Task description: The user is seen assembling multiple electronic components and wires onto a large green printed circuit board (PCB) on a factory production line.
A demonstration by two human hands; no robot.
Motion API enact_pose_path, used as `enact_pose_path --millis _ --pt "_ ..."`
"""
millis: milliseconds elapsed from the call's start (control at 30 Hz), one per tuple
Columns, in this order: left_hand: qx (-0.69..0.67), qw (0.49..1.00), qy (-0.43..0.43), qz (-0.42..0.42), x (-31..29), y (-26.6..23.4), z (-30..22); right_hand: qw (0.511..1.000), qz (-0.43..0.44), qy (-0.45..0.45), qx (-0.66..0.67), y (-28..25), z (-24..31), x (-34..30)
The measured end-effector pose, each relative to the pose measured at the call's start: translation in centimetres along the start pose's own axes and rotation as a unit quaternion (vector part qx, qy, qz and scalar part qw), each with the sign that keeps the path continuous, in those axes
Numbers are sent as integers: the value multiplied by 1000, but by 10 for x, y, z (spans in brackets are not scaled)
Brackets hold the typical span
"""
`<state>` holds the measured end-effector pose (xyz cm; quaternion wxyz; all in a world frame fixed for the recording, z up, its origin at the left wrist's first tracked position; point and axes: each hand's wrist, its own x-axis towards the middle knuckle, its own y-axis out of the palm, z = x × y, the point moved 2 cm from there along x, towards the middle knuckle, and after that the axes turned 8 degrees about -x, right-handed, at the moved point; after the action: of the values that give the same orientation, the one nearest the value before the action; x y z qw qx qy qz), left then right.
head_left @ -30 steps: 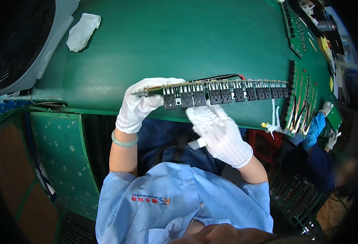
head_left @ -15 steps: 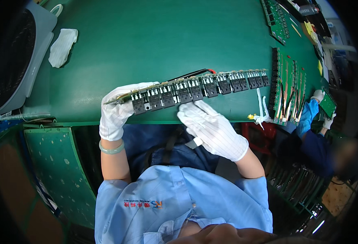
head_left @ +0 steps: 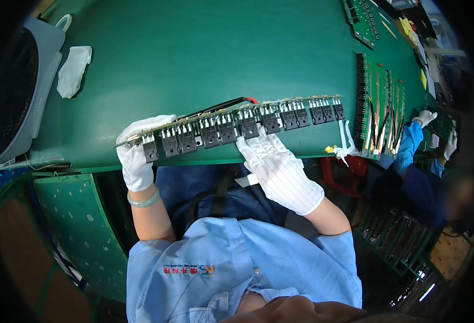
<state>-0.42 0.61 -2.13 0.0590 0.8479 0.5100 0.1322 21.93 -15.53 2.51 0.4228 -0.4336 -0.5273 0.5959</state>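
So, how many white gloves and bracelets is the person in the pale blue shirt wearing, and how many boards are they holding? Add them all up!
White gloves: 2, one on the left hand, one on the right hand
Bracelet: 1, pale green, on the left wrist
Board: 1, held at one end by the left hand
Total: 4

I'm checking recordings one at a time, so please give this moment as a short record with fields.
Held item: long circuit board with a row of black parts
Left hand: gloved, gripping the board's left end
Right hand: gloved, fingers at the black parts near the middle; grip unclear
Wire: black with a red end, behind the board
Surface: green table
Table, right: more boards
Table, upper left: white cloth
Nearby: co-worker's gloved hand
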Motion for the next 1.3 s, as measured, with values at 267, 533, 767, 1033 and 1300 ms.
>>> enact_pose_path --millis 267,533,767,1033,1300 --pt "-7 1000 15 12 1 7 -5 998 -42 30 48 -11 -20 -15" --pt "-10 999 32 7 0 5 -2 994 -62 40 81 -4 -27 -18" --pt "-32 999 32 13 -1 0 3 993 -94 65 15 -11 -41 -32" --pt "-49 998 41 -2 0 -4 9 986 -139 58 72 0 -46 -37" --pt "-78 995 42 38 -5 -14 10 870 -171 416 202 -1 -14 -88"
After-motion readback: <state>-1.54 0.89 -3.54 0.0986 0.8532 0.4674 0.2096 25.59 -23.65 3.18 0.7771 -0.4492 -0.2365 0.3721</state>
